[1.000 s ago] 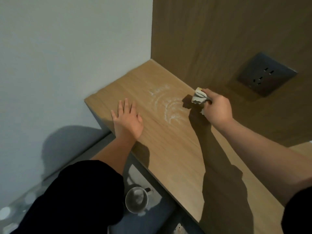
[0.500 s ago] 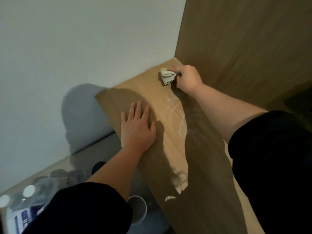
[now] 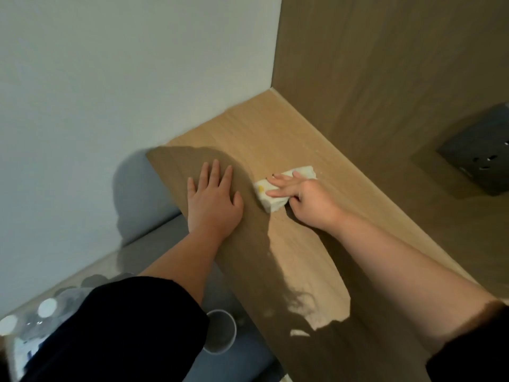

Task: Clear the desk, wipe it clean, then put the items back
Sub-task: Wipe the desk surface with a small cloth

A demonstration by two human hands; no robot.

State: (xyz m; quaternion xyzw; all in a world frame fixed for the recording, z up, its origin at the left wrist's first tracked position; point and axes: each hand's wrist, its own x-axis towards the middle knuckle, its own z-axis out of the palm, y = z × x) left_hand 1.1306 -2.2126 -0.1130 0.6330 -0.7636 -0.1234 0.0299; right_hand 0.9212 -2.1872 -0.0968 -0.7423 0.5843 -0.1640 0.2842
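Pale wall and wood panelling are joined at the far corner of a wooden desk (image 3: pixel 275 133), and a dark power socket (image 3: pixel 479 166) is set in the panelling. The left hand (image 3: pixel 213 205) is laid flat on the desk top, fingers straight and slightly spread, nothing held. Just beside it, a folded white cloth (image 3: pixel 271 202) is pressed onto the desk under the outstretched fingers of the right hand (image 3: pixel 311 205). Below the desk edge, a cup (image 3: pixel 220 334) and white-capped bottles (image 3: pixel 46 307) are seen.
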